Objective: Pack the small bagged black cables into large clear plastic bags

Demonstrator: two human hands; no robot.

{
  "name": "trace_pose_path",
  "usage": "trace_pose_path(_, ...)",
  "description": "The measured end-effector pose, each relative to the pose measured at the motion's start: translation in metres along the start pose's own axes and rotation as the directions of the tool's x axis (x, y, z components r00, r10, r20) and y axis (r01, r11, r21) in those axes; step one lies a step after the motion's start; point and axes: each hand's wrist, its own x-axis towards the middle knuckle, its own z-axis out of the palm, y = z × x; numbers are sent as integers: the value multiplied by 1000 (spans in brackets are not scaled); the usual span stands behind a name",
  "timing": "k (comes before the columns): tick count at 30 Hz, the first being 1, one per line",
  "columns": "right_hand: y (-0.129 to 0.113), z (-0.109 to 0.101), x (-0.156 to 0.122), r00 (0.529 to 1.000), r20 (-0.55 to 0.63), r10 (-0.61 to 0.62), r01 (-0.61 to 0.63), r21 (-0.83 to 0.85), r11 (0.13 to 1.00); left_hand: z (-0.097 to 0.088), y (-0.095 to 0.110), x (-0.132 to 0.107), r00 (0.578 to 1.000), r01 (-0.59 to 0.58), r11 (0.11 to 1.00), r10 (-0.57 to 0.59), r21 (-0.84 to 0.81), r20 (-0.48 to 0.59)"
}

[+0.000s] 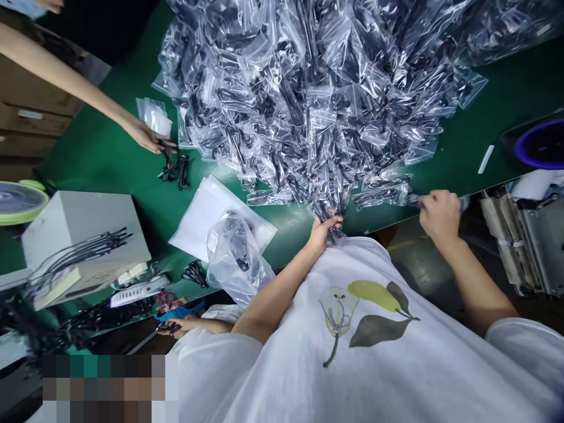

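Note:
My left hand [324,232] is at the table's near edge, in front of my shirt, its fingers closed round a bundle of bagged black cables [325,212]. Out to the right, past the edge, my right hand [440,217] is closed on a small clear bag with something dark in it, likely a cable [414,201]; motion blurs its ends. Between my hands lies a bagged black cable [382,196] at the front of the pile. A large pile of clear zip bags with black cables [299,100] spreads beyond both hands.
The green table [282,226] carries white plastic sheets [194,226] and a larger clear bag of black items [235,258] on the left. A co-worker's hand [150,138] touches loose black cables [178,170]. A white box [101,217], power strip [140,291] and fan [20,202] stand farther left.

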Motion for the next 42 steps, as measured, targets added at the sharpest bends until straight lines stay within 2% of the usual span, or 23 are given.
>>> trace_pose_path(2, -32, 15, 10, 963, 73, -260, 255, 69, 964, -8, 4, -4, 998, -16, 999, 13, -46, -63)
trace_pose_path(4, -61, 35, 26, 920, 121, -374, 362, 109, 926, -8, 4, -4, 998, -21, 997, 17, -70, -67)
trace_pose_path(7, -80, 65, 45, 920, 162, -358, 348, 91, 933, -4, 2, -4, 999, -26, 999, 24, -48, -45)
trace_pose_path(10, -76, 80, 55, 919, 165, -359, 355, 52, 933, -4, 1, -6, 999, -21, 999, 20, -31, -37)
trace_pose_path(15, -74, 74, 52, 917, 152, -369, 374, -3, 928, -12, 1, -7, 999, -15, 994, 11, -106, -40)
trace_pose_path(17, -79, 69, 38, 908, 167, -384, 389, -2, 921, -13, 1, -8, 1000, -20, 995, 18, -102, -23)
trace_pose_path(20, -81, 63, 7, 871, 219, -440, 440, 51, 896, -13, 1, -8, 999, -29, 995, 27, -93, -26)
trace_pose_path(22, -75, 57, -10, 850, 250, -464, 460, 77, 885, -14, 1, -8, 999, -13, 995, 9, -99, -40)
trace_pose_path(24, -64, 49, -14, 848, 262, -461, 460, 71, 885, -14, 1, -7, 999, 13, 994, -18, -106, -49)
trace_pose_path(26, -50, 41, -3, 868, 239, -435, 437, 49, 898, -12, 0, -6, 998, 30, 994, -35, -103, -49)
trace_pose_path(28, -39, 35, 18, 910, 179, -373, 373, 38, 927, -10, -1, -6, 998, 34, 995, -39, -98, -43)
trace_pose_path(29, -35, 33, 30, 940, 139, -310, 307, 46, 951, -8, -1, -6, 999, 34, 995, -38, -94, -39)
trace_pose_path(31, -35, 35, 52, 992, 89, -90, 80, 102, 992, -6, -1, -7, 999, 30, 996, -33, -86, -31)
trace_pose_path(33, -43, 41, 65, 978, 126, 164, -186, 190, 964, -6, -2, -9, 999, 26, 996, -28, -84, -27)
trace_pose_path(35, -55, 50, 67, 928, 203, 313, -356, 238, 904, -7, -2, -9, 999, 20, 996, -22, -88, -26)
trace_pose_path(37, -64, 59, 59, 912, 230, 340, -390, 227, 892, -10, -2, -9, 1000, 11, 996, -14, -91, -27)
trace_pose_path(40, -69, 65, 35, 940, 196, 280, -314, 170, 934, -14, -2, -9, 1000, 1, 996, -2, -93, -11)
trace_pose_path(42, -68, 61, 19, 957, 187, 220, -254, 181, 950, -15, -1, -10, 1000, 3, 994, -2, -109, 8)
